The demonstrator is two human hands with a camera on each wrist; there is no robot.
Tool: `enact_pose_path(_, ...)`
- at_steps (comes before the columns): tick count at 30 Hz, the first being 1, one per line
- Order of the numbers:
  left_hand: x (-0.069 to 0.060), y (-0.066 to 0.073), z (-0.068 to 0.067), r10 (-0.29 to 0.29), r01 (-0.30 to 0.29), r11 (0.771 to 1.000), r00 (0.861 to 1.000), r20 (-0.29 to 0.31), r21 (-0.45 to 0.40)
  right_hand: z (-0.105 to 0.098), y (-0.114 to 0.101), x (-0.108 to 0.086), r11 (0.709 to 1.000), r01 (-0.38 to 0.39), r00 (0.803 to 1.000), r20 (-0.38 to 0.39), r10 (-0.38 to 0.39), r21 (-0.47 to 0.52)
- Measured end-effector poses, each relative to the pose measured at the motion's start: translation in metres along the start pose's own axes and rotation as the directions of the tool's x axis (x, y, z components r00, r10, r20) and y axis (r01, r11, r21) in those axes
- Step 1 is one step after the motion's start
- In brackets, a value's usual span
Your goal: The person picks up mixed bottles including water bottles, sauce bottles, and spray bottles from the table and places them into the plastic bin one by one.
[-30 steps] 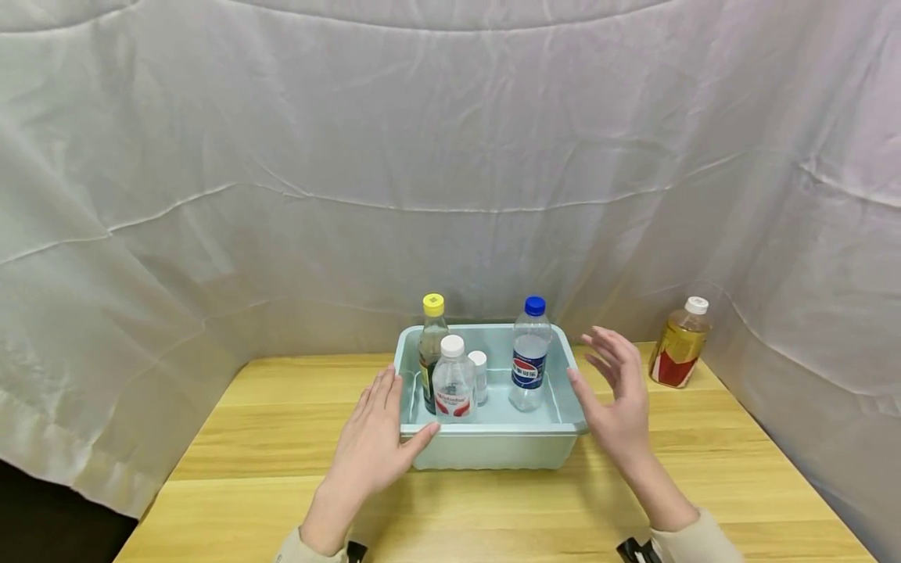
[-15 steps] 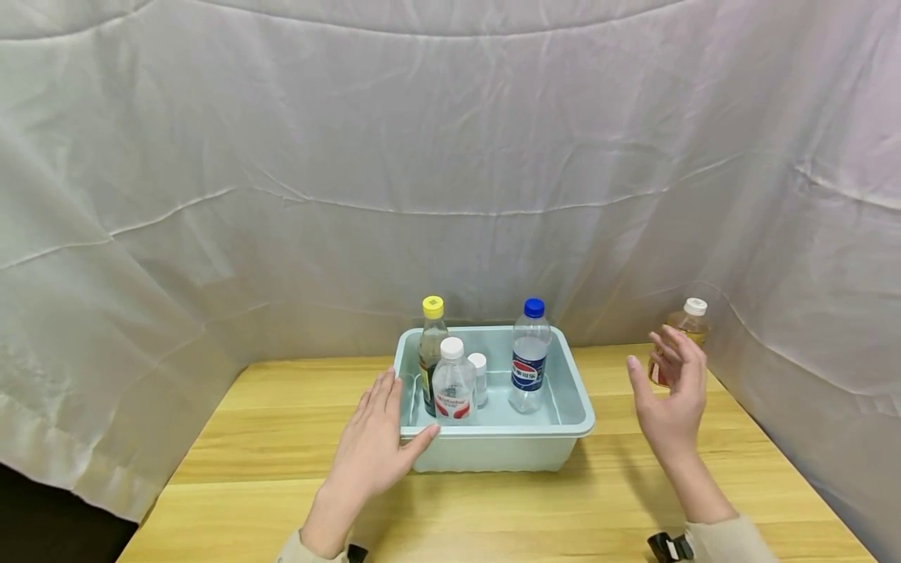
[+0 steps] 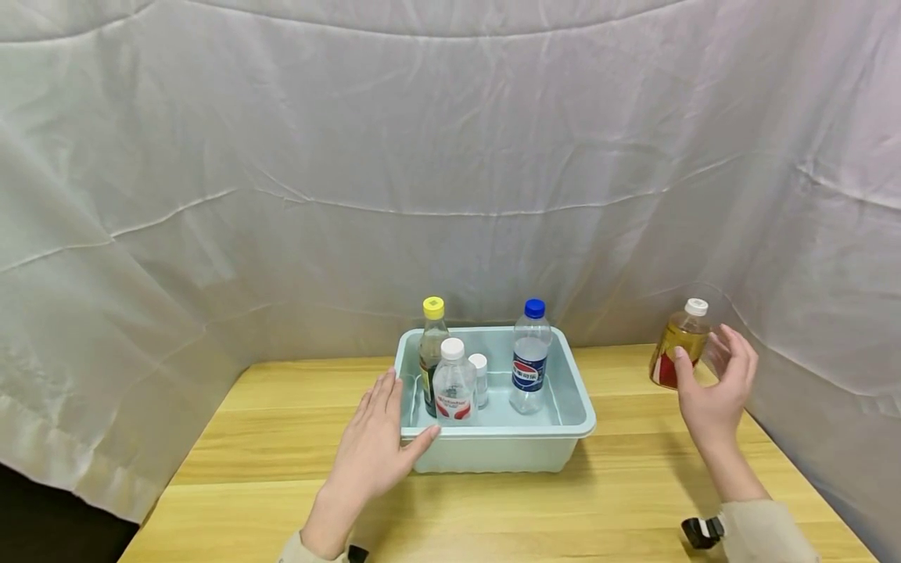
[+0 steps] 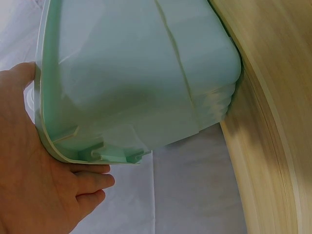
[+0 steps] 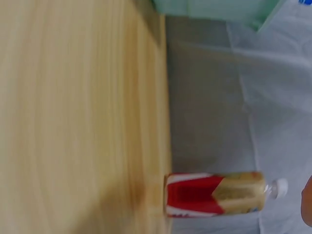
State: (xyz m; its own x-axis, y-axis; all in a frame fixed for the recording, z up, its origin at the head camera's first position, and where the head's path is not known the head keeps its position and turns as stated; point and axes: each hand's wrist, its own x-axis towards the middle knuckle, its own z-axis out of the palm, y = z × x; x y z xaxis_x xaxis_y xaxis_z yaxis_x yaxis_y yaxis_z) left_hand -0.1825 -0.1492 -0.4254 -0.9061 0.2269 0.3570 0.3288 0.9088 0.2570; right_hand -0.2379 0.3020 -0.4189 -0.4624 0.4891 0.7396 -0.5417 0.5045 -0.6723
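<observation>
My left hand (image 3: pixel 369 442) rests with straight fingers on the front left corner of a pale blue plastic basin (image 3: pixel 493 452); the left wrist view shows its palm against the basin's rim (image 4: pixel 46 131). To the right, my right hand (image 3: pixel 721 391) is spread just in front of a bottle (image 3: pixel 680 348) with a gold and red label and white cap, which stands upright on the table. Thumb and fingers reach about its near side; no grip shows. In the right wrist view a gap separates the fingertip at the edge from the same bottle (image 5: pixel 214 194).
Inside the basin stand a yellow-capped bottle (image 3: pixel 431 352), a clear white-capped bottle (image 3: pixel 454 383), a small white-capped bottle (image 3: pixel 480 379) and a blue-capped Pepsi bottle (image 3: pixel 529 360). A grey curtain (image 3: pixel 450 156) hangs behind and beside the wooden table (image 3: pixel 239 453).
My right hand has moved right from the basin's right side, passing in front of the gold and red bottle to its near right side. The left hand has stayed on the basin.
</observation>
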Motion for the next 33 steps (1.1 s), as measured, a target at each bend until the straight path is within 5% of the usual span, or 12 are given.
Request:
enact_pose_path(9, -0.001, -0.001, 0.001, -0.007, 0.007, 1.0, 1.0, 0.004, 0.004, -0.008, 0.059, 0.017, 0.99, -0.054, 0.998, 0.017, 0.057, -0.134)
enact_pose_path(21, -0.001, -0.001, 0.001, -0.006, 0.006, 1.0, 1.0, -0.007, 0.0, -0.007, 0.092, 0.032, 0.957, -0.133, 0.986, 0.066, 0.155, -0.259)
enact_pose_path(33, -0.001, 0.0, 0.001, -0.006, 0.006, 1.0, 1.0, -0.003, 0.001, -0.008, 0.115, 0.04, 0.908, -0.181, 0.949, 0.175, 0.262, -0.378)
